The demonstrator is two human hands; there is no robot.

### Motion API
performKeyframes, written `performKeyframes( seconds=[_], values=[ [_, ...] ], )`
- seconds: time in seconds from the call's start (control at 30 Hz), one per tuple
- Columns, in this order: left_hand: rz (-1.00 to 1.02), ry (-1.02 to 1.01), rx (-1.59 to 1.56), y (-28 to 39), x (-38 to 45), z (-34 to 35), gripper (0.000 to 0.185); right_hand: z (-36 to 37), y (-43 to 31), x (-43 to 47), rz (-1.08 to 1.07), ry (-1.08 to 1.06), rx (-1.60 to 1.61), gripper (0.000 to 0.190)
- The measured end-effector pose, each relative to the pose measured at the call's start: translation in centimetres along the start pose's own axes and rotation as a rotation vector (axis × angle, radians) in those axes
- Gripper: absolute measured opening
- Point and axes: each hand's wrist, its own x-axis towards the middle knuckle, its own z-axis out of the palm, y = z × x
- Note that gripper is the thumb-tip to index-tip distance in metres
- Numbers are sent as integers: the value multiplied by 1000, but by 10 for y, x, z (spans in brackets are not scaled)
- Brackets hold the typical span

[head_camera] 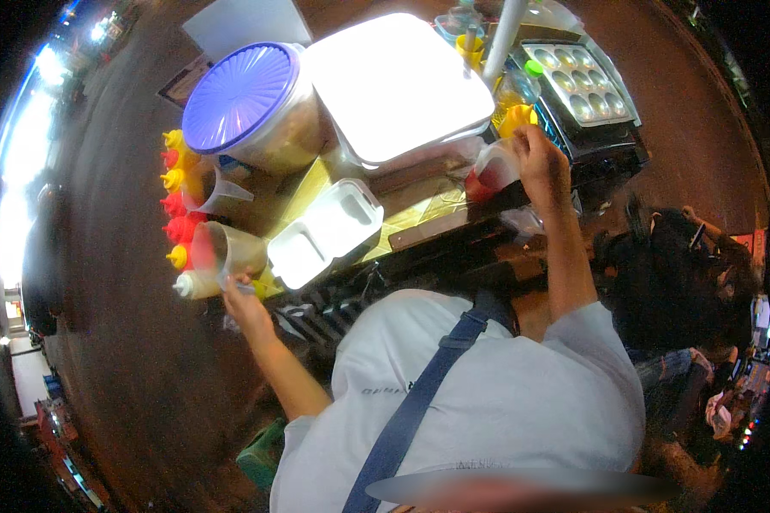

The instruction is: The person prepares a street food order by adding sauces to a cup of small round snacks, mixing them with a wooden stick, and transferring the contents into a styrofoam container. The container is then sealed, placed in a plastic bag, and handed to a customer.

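My left hand (249,308) grips the lower edge or handle of a translucent plastic jug (242,251) at the table's left corner. Red, yellow and white squeeze bottles (183,229) line up beyond it. Fingers curled, my right hand (544,163) is at a yellow plastic item (518,119) and the rim of a clear jug with red in its lower part (491,170); which of the two it holds is unclear. Between my hands lies an open white takeaway box (327,232), its two halves spread flat.
Behind the box stand a tub with a purple lid (240,96) and a large container with a glaring white lid (398,83). At right are a white pole (505,42), a green-capped bottle (520,83) and a stove with a nine-well pan (581,83). A person (680,276) is nearby.
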Motion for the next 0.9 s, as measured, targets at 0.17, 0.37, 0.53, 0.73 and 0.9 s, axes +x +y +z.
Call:
performKeyframes(
  seconds=[0.17,0.37,0.53,0.73,0.9],
  values=[
    [-21,-7,-32,-5,4,-6,29,-7,6,5,-140,-41,-69,22],
    [7,-53,57,-2,2,-6,30,-29,2,16,-151,257,-268,21],
    [-31,28,27,0,-4,-3,26,-54,-30,9,45,332,612,16],
    [6,-55,9,0,-3,-2,26,20,-99,-26,32,-596,805,13],
    [-4,-56,56,1,-4,-3,30,138,-142,-56,167,-567,930,17]
  ],
)
